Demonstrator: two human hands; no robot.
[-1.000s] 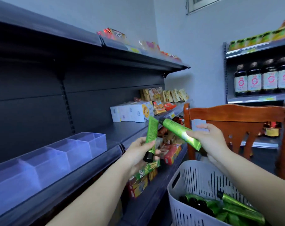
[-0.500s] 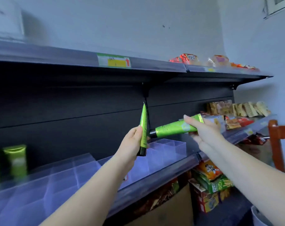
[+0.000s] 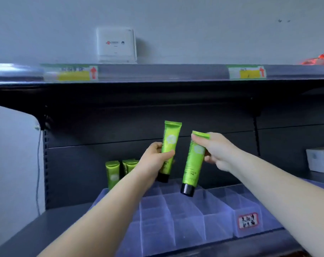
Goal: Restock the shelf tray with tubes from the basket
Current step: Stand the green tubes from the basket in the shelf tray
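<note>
My left hand [image 3: 154, 160] grips a green tube [image 3: 169, 143] with a black cap, upright with the cap down, above the back of the clear divided shelf tray [image 3: 190, 217]. My right hand [image 3: 215, 152] pinches the crimped top of a second green tube [image 3: 193, 164], which hangs cap down just above the tray's back compartments. Three green tubes [image 3: 113, 173] stand upright in the tray's far left back corner, partly hidden by my left arm. The basket is out of view.
The dark upper shelf [image 3: 157, 75] overhangs close above, with yellow price labels [image 3: 74, 73] and a white box [image 3: 116, 45] on top. White cartons [image 3: 319, 160] stand on the tray's shelf at the right. Bare dark shelf [image 3: 51, 225] lies left of the tray.
The view has swung left from the basket and chair to face the tray. Both hands have carried their tubes over the tray, and the right tube has turned from near horizontal to hanging cap down.
</note>
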